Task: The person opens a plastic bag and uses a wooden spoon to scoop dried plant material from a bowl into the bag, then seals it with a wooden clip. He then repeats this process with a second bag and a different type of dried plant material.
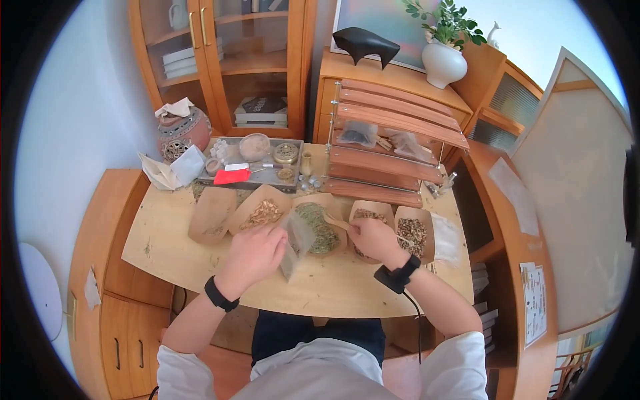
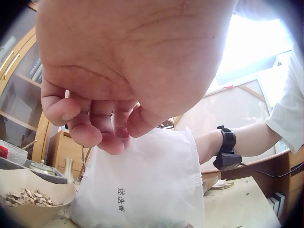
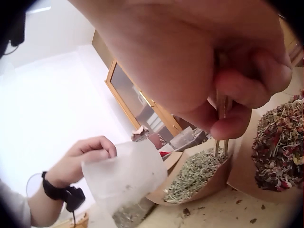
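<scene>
My left hand pinches the top edge of a translucent white bag between thumb and curled fingers. The bag hangs upright with dark print on its side, and dried herb shows in its bottom in the right wrist view. My right hand grips a light wooden spoon, its end over the green dried herb. That herb fills a brown paper tray between the two hands. In the right wrist view the spoon shows only as a narrow forked-looking strip below my fingers.
Left of the herb stand a tray of wood chips and a nearly bare paper tray; mixed dried flowers and brown pieces lie right. Behind are a grey tray of small vessels and a slatted wooden rack.
</scene>
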The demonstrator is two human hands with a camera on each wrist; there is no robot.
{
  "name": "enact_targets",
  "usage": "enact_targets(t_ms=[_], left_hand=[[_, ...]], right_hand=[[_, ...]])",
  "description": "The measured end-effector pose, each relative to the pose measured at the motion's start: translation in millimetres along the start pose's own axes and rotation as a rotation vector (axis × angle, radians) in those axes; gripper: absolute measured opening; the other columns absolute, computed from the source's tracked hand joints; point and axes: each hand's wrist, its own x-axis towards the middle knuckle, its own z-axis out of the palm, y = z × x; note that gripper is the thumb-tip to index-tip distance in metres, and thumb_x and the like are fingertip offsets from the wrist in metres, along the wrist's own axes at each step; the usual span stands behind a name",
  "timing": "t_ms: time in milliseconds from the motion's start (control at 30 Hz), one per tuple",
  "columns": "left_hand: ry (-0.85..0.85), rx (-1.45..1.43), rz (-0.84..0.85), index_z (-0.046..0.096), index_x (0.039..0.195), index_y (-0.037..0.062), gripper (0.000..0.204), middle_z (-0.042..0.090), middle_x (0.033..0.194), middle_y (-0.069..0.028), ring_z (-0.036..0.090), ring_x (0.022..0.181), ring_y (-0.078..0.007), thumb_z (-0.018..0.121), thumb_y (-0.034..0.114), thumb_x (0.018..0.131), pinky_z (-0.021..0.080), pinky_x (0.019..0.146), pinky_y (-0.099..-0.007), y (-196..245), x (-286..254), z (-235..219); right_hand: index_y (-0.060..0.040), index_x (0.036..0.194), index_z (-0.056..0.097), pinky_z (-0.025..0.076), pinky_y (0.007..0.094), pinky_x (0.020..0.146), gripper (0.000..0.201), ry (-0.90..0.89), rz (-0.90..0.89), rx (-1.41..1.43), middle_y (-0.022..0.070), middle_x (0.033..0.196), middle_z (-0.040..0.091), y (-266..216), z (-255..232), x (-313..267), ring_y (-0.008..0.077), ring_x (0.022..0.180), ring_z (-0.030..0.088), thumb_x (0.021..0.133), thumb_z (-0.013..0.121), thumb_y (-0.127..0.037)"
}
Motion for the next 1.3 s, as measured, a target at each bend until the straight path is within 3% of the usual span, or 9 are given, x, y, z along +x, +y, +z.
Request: enact_targets(t_ms=[67, 367, 567, 667, 967, 1067, 1200, 1300], left_hand=[[0.002, 0.01, 0.002, 0.06, 0.088, 0.0084, 0.007, 0.064, 0.08, -0.0095, 0.064, 0.075, -0.0304, 0.058, 0.014, 0.091, 0.05, 0.064, -0.0421, 1, 0, -2], [0.018, -0.003, -0.003, 0.06, 0.088, 0.0081, 0.005, 0.064, 0.079, -0.0092, 0.064, 0.073, -0.0293, 0.058, 0.012, 0.09, 0.05, 0.061, -0.0408, -3, -4, -3], [0.014, -0.028, -0.018, 0.06, 0.088, 0.0074, 0.004, 0.064, 0.081, -0.01, 0.065, 0.075, -0.0299, 0.059, 0.012, 0.09, 0.051, 0.063, -0.0413, -5, -5, -3], [-0.011, -0.036, -0.035, 0.06, 0.089, 0.0074, 0.005, 0.065, 0.081, -0.0103, 0.065, 0.076, -0.0305, 0.059, 0.012, 0.09, 0.051, 0.065, -0.0417, -4, -4, -6], [-0.02, -0.017, -0.033, 0.06, 0.089, 0.008, 0.006, 0.065, 0.083, -0.0105, 0.065, 0.08, -0.0305, 0.058, 0.014, 0.091, 0.051, 0.068, -0.042, -5, -5, -6], [-0.018, -0.015, -0.026, 0.061, 0.09, 0.0083, 0.007, 0.064, 0.082, -0.0101, 0.065, 0.079, -0.0301, 0.058, 0.015, 0.091, 0.051, 0.067, -0.0416, -5, -4, -6], [-0.013, -0.031, -0.019, 0.061, 0.089, 0.0088, 0.007, 0.064, 0.082, -0.0092, 0.065, 0.077, -0.0296, 0.057, 0.015, 0.092, 0.051, 0.064, -0.0409, -4, -3, -4], [0.002, -0.016, -0.013, 0.06, 0.089, 0.009, 0.007, 0.064, 0.081, -0.0089, 0.065, 0.075, -0.0294, 0.057, 0.015, 0.092, 0.05, 0.062, -0.0405, -5, -3, -2]], right_hand=[[-0.0097, 0.099, 0.074, 0.055, 0.048, 0.079, 0.027, 0.013, 0.027, -0.035, 0.0184, 0.088, 0.071, -3, 2, 0, 0.0381, 0.087, 0.068, 0.089, 0.055, -0.026], [-0.0127, 0.097, 0.075, 0.056, 0.0456, 0.075, 0.025, -0.009, 0.052, -0.157, 0.0164, 0.085, 0.071, -9, -23, -10, 0.0355, 0.082, 0.07, 0.087, 0.056, -0.027], [-0.0148, 0.097, 0.075, 0.057, 0.0448, 0.071, 0.022, -0.001, -0.285, -0.087, 0.0145, 0.08, 0.071, -27, -16, -20, 0.0336, 0.077, 0.07, 0.085, 0.059, -0.024], [-0.0146, 0.095, 0.075, 0.056, 0.0446, 0.068, 0.02, 0.031, -0.314, -0.197, 0.0147, 0.076, 0.07, -29, -5, -21, 0.0328, 0.075, 0.07, 0.085, 0.059, -0.022], [-0.0125, 0.089, 0.074, 0.056, 0.0455, 0.065, 0.019, 0.141, -0.202, -0.258, 0.0154, 0.073, 0.069, -6, -19, -12, 0.0347, 0.072, 0.068, 0.086, 0.059, -0.024], [-0.0119, 0.098, 0.076, 0.056, 0.0448, 0.07, 0.023, 0.139, -0.008, -0.213, 0.0164, 0.078, 0.07, -3, -29, -13, 0.0362, 0.074, 0.068, 0.086, 0.062, -0.027], [-0.0088, 0.09, 0.075, 0.056, 0.0457, 0.075, 0.027, -0.007, 0.133, -0.114, 0.0166, 0.083, 0.071, 0, -32, -7, 0.0358, 0.08, 0.069, 0.089, 0.056, -0.028], [-0.0087, 0.095, 0.075, 0.056, 0.0438, 0.077, 0.03, -0.146, 0.168, 0.005, 0.0161, 0.086, 0.072, 4, -27, 4, 0.0359, 0.081, 0.069, 0.09, 0.056, -0.031]])
